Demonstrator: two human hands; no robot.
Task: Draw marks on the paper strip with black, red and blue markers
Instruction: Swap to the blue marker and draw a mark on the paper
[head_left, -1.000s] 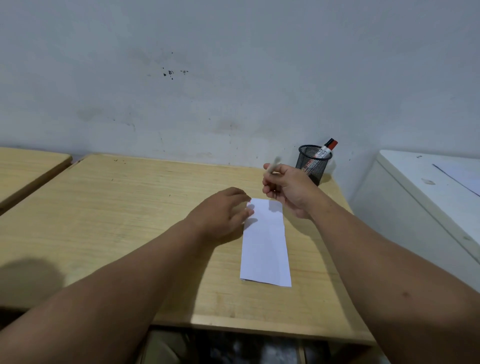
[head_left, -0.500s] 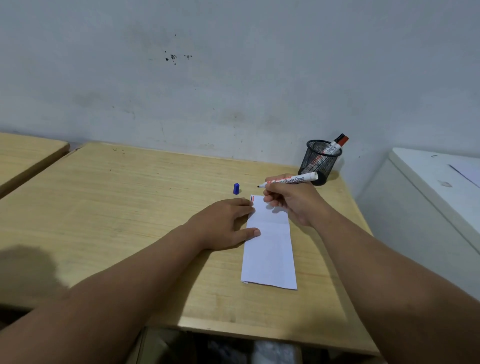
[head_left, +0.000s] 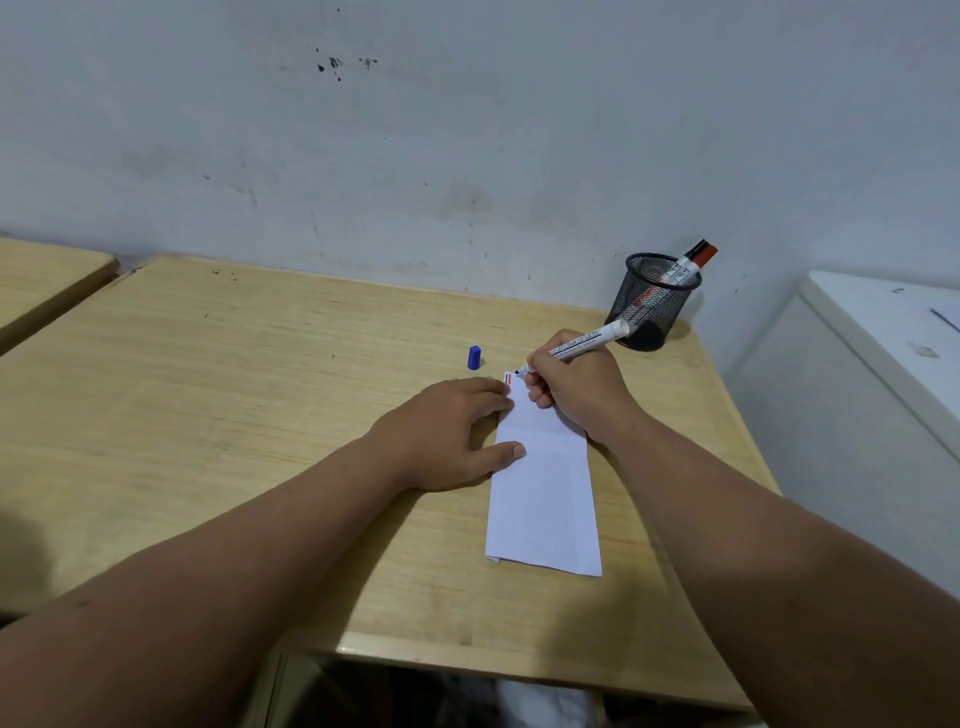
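Paper strip (head_left: 545, 499) lay flat on the tabletop (head_left: 260, 395), long axis running away from the person, near the right front part of the desk. Thin and light, with fold creases across it; my read is it would slide or lift under the pen tip unless pinned, so the place to hold it was flat near the end being written on, not by pinching an edge.

Left hand (head_left: 447, 431) did that: palm down, fingers spread and together-ish, fingertips pressed on the strip's far left edge, thumb lying on the left side further down. Not gripping anything, just pressing flat.

Right hand (head_left: 576, 384) was closed around the marker (head_left: 587, 343) in a writing grip, fingers bunched low on the barrel near the tip, heel of the hand resting on the strip's right side. Barrel tilted back and to the right, rear end pointing at the mesh pen cup (head_left: 652, 301). Tip sat at the far left corner of the strip, right by small red and dark marks (head_left: 508, 378) already there. Tip looked dark; the blue cap (head_left: 474, 357) standing on the tabletop just beyond the strip suggests this was the blue marker, but I couldn't confirm ink colour. Rigid plastic barrel, easy to hold; low grip gives control for short strokes.

Another marker (head_left: 688, 265) with a red end stood in the cup.
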